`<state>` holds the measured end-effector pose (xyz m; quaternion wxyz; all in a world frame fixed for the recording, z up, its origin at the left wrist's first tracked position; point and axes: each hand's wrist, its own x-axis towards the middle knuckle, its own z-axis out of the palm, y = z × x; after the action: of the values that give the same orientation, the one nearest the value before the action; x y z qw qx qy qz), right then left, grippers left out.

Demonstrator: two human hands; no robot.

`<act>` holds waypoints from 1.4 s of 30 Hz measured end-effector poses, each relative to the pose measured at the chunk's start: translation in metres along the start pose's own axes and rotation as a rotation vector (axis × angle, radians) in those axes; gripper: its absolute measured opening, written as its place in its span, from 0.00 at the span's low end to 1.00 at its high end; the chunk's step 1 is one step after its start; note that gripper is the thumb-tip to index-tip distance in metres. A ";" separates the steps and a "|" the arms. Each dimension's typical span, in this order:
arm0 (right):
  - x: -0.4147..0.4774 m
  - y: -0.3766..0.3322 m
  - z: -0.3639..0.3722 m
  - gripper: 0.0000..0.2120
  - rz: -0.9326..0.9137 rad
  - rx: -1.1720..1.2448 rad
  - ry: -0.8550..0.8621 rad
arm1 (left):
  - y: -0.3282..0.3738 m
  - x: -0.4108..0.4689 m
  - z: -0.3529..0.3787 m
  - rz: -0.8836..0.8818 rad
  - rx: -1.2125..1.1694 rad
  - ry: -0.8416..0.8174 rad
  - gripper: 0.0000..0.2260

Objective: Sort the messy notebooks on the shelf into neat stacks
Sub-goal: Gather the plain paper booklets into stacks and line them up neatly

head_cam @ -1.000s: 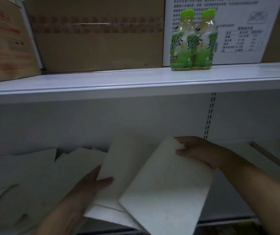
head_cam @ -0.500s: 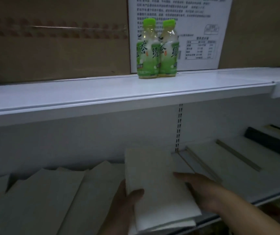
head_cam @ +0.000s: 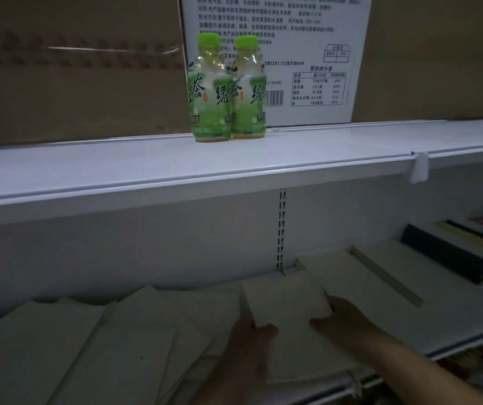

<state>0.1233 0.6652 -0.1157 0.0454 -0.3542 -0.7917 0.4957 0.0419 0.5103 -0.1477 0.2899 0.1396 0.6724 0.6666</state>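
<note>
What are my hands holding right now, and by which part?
A small stack of white notebooks: the left hand grips its left edge, thumb on top, and the right hand holds its right edge.

Worn at head height, looking forward and slightly down from close range. Faces the back panel (head_cam: 117,258) nearly square-on; takes in the upper shelf (head_cam: 88,168) across mid-frame and the lower shelf (head_cam: 453,325) along the bottom edge. Only one view.

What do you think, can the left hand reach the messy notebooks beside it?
Probably yes: the left hand grips the small stack, but the messy notebooks lie right beside it with nothing in between.
</note>
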 end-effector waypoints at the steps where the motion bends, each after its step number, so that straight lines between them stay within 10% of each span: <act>1: 0.002 -0.002 -0.003 0.27 -0.021 -0.062 0.007 | 0.002 0.001 0.004 0.019 0.072 0.004 0.32; 9: 0.035 -0.006 -0.005 0.36 -0.193 -0.309 -0.040 | 0.007 0.007 0.013 0.016 0.751 0.015 0.67; 16: 0.054 -0.005 -0.004 0.41 -0.237 -0.447 0.056 | 0.014 0.003 0.012 -0.113 1.331 -0.100 0.43; 23: 0.033 0.004 -0.019 0.79 -0.289 -0.696 -0.392 | -0.002 0.004 0.006 0.000 1.425 0.000 0.32; 28: 0.035 0.016 -0.022 0.46 -0.446 -0.654 -0.316 | -0.005 0.007 -0.005 0.125 1.290 0.102 0.33; 42: 0.028 -0.009 -0.003 0.39 -0.587 -0.864 -0.317 | 0.004 -0.013 -0.017 0.218 0.833 0.192 0.24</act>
<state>0.0991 0.6821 -0.1148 -0.0874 -0.0256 -0.9861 0.1390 0.0419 0.4895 -0.1420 0.0732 0.2519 0.8890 0.3754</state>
